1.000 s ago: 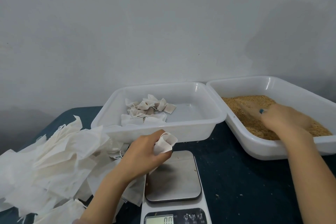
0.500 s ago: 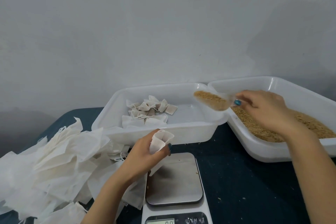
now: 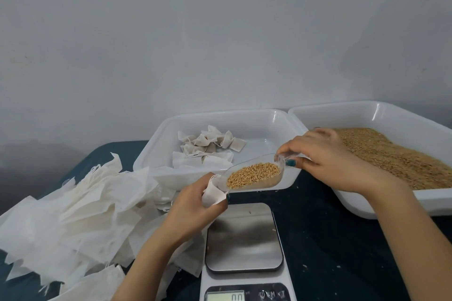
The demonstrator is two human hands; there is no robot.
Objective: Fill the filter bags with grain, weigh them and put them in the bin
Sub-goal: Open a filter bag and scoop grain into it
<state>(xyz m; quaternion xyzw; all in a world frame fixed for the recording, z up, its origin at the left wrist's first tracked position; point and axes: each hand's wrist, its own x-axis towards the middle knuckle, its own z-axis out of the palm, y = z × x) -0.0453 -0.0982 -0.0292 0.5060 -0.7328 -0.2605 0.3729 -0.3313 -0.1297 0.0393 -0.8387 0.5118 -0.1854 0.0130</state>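
Two glossy white plastic tubs behind the scale [image 3: 243,237]: bin [image 3: 244,124] with about ten small filled bags [image 3: 210,146], tray [image 3: 342,115] of loose tan grain [image 3: 391,156]. Over the scale's back edge, left hand [image 3: 193,200] curls round one papery open filter bag [image 3: 211,194]; right hand [image 3: 327,156] pinches one clear scoop [image 3: 254,176] of grain, tip at bag mouth. Crumpled empty bags [image 3: 85,208] heaped left of scale.

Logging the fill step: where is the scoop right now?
Head view, centre, past the scale: the right hand holds the scoop, its tip at the filter bag gripped by the left hand.
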